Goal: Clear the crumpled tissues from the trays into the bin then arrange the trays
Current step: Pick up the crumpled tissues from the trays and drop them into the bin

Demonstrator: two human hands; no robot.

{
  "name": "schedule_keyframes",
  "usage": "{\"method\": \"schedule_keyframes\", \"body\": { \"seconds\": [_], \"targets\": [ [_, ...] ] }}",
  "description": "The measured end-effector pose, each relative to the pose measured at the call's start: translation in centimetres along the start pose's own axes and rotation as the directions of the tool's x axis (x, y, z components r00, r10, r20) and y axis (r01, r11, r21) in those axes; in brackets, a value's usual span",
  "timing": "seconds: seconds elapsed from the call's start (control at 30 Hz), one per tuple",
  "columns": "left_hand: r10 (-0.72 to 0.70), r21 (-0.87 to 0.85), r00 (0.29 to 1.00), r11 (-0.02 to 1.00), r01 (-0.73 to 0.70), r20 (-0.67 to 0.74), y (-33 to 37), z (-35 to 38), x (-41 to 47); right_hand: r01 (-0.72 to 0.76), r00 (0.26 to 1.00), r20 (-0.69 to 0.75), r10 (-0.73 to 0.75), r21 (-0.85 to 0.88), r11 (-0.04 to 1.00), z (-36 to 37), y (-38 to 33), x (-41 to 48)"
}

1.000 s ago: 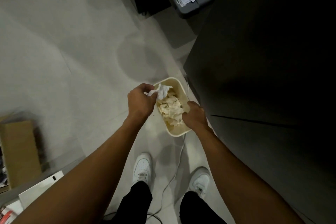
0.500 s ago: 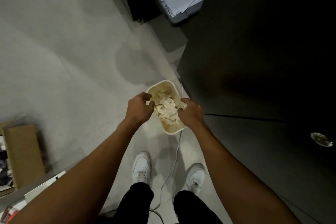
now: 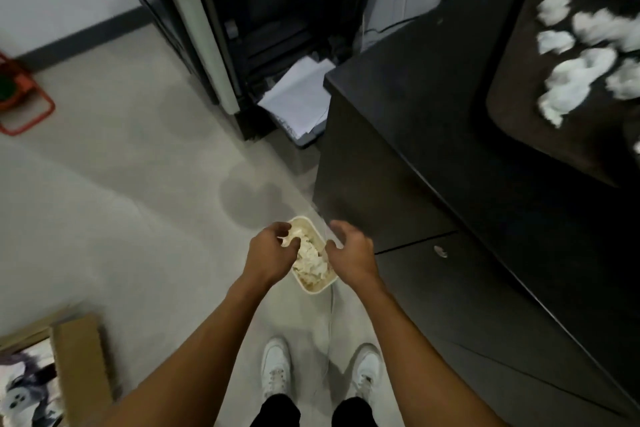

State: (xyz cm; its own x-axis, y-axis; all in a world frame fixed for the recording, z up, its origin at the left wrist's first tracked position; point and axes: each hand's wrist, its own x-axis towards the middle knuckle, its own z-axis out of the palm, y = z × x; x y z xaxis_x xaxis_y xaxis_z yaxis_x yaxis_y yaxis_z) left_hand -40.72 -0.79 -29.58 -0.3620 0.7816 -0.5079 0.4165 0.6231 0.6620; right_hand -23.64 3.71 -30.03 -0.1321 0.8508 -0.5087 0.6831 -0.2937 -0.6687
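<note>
- The left hand (image 3: 272, 253) and right hand (image 3: 353, 251) hover side by side, with the small cream bin (image 3: 313, 286) directly under the gap between them.
- The right hand's fingers are loosely curled and hold nothing. The left hand's fingers curl over white paper, and I cannot tell whether they pinch it or just hang above the heap.
- The bin is nearly full of crumpled tissues (image 3: 311, 258). Its long side runs away from the person.
- The next lot of tissues (image 3: 568, 83) lies up, forward and to the right of both hands, on a dark tray (image 3: 512, 87). The right hand is the nearer one. The frame crops the tray, so its long side is unclear.
- The tray sits on a black cabinet (image 3: 408, 156) whose front stands just right of the right hand, well above the bin.
- The bin is on a pale floor (image 3: 121, 201), and a thin cable (image 3: 330, 319) trails past it.
- Ahead of the hands is a dark printer (image 3: 277, 21) with loose paper (image 3: 299, 100). Behind the left hand, to its left, is a cardboard box (image 3: 81, 364).
</note>
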Motion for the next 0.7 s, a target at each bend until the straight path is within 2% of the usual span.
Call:
{"method": "schedule_keyframes", "body": {
  "seconds": [0.13,0.37,0.7],
  "targets": [
    [0.078,-0.033,0.996,0.997,-0.076,0.032,5.4,-2.9,-3.4,0.067,0.993,-0.096,-0.065,0.015,0.998,-4.6,-4.0,-4.5],
    [0.218,-0.063,0.973,0.975,-0.214,0.073,15.4,-5.5,-9.4,0.122,0.954,-0.289,-0.084,0.117,0.986,-13.4,-9.4,-11.8],
    [0.535,-0.056,0.828,0.844,-0.534,0.167,28.3,-4.3,-16.7,0.24,0.796,-0.6,-0.077,0.196,0.951,-25.2,-10.1,-20.3]
  ]
}}
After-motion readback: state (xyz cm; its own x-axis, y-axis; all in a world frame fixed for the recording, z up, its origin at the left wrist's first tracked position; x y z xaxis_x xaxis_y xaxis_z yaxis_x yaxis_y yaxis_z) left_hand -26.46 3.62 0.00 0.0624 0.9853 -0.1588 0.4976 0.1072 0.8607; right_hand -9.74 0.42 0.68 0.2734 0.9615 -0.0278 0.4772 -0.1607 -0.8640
